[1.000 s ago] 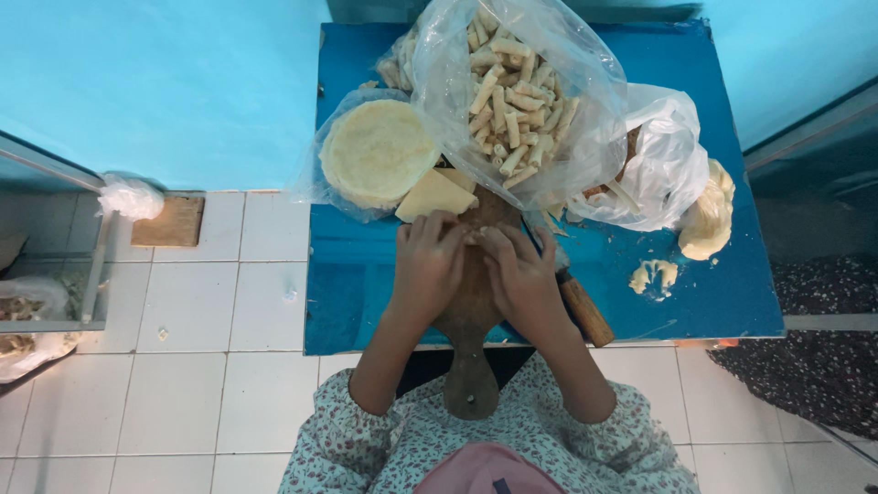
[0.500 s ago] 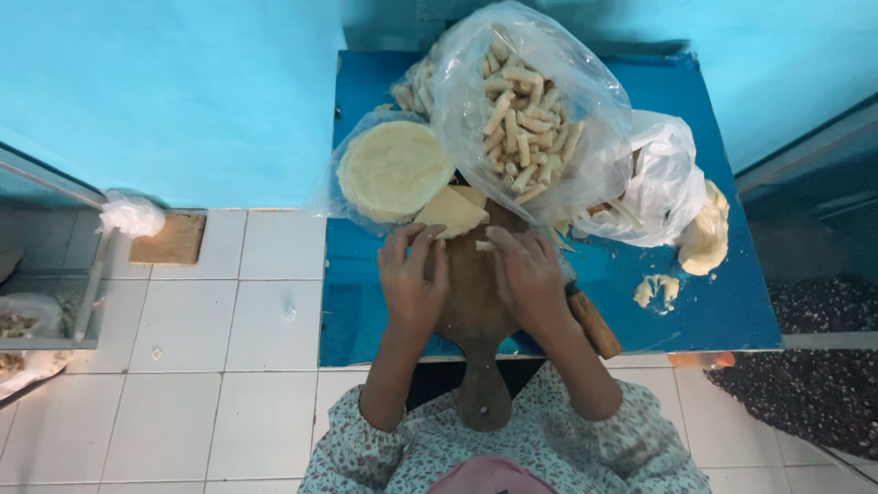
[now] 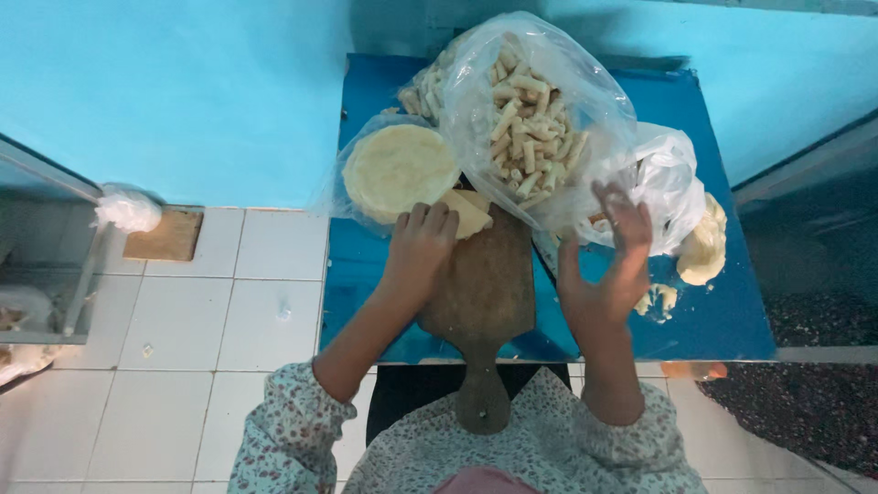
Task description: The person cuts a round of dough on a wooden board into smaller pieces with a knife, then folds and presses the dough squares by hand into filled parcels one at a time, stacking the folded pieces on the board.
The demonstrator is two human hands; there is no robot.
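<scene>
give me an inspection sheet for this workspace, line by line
surface: blue table with a wooden paddle board on it, handle toward the person
job's things: pale wedge-shaped sheets at the board's far edge; round stack of thin sheets in clear plastic beside them
clutter: clear bag of rolled sticks; white plastic bag; pale dough lump and scraps at the right
grips: left hand rests on the wedge sheets; right hand is raised, fingers spread, holding nothing
cables: nothing seen
surroundings: turquoise wall, white tiled floor, small wooden block, glass cabinet at far left
</scene>
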